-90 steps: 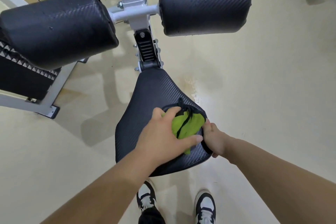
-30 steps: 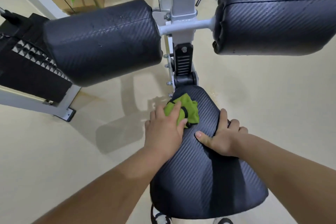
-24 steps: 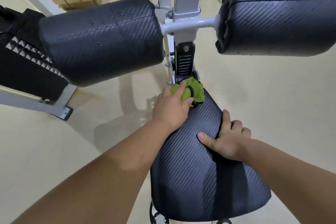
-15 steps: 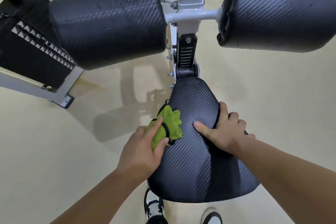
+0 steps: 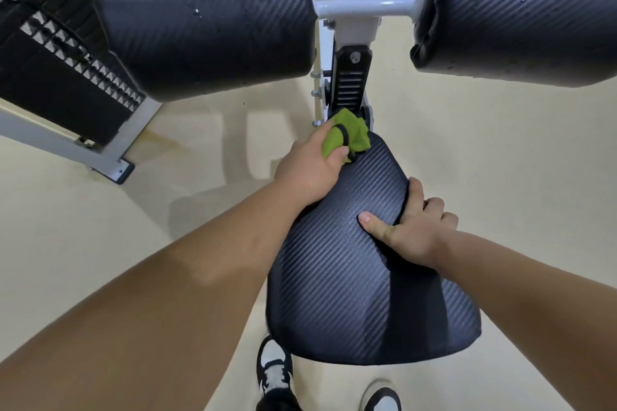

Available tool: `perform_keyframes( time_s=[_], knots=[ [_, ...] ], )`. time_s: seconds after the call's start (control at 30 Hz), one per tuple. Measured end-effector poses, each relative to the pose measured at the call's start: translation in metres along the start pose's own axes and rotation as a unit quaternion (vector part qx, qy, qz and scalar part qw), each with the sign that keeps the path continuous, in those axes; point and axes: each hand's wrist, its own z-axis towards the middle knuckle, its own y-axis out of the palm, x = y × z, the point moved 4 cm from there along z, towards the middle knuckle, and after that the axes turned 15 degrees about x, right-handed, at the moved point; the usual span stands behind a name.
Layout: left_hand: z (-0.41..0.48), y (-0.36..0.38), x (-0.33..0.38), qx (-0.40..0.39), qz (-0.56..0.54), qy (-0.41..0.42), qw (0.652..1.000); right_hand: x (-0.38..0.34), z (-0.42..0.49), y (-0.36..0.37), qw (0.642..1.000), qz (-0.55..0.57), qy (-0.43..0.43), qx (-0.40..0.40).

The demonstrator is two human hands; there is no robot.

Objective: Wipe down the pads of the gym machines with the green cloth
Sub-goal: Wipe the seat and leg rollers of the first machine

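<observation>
Your left hand (image 5: pixel 310 170) has its grip clenched around the green cloth (image 5: pixel 350 135), which sticks out past your fingertips and lies bunched on the narrow far end of the seat pad (image 5: pixel 360 277), just beside the black adjuster bracket (image 5: pixel 350 83). Your right hand (image 5: pixel 417 227) grasps nothing; it lies flat on the seat pad's right edge, thumb on top and fingers curled over the side. The two roller pads (image 5: pixel 207 17) hang above, with small droplets on them.
</observation>
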Motion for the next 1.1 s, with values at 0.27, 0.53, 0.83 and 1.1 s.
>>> perform_keyframes(
  time_s=[0.27, 0.53, 0.83, 1.1],
  knots=[
    [-0.167, -0.037, -0.054, 0.108, 0.043, -0.062, 0.991, -0.006, -0.008, -0.005, 1.000, 0.014, -0.009, 0.008],
    [-0.163, -0.039, -0.062, 0.105, 0.029, -0.095, 0.989, -0.004, -0.009, -0.004, 0.999, 0.012, -0.023, 0.019],
    [-0.231, -0.009, -0.004, 0.180, 0.193, 0.116, 0.957, -0.004, -0.010, -0.004, 1.000, 0.012, -0.017, 0.015],
    [-0.158, -0.031, -0.020, 0.082, 0.235, 0.262, 0.932, -0.007, -0.012, -0.006, 1.000, 0.023, 0.001, 0.002]
  ],
)
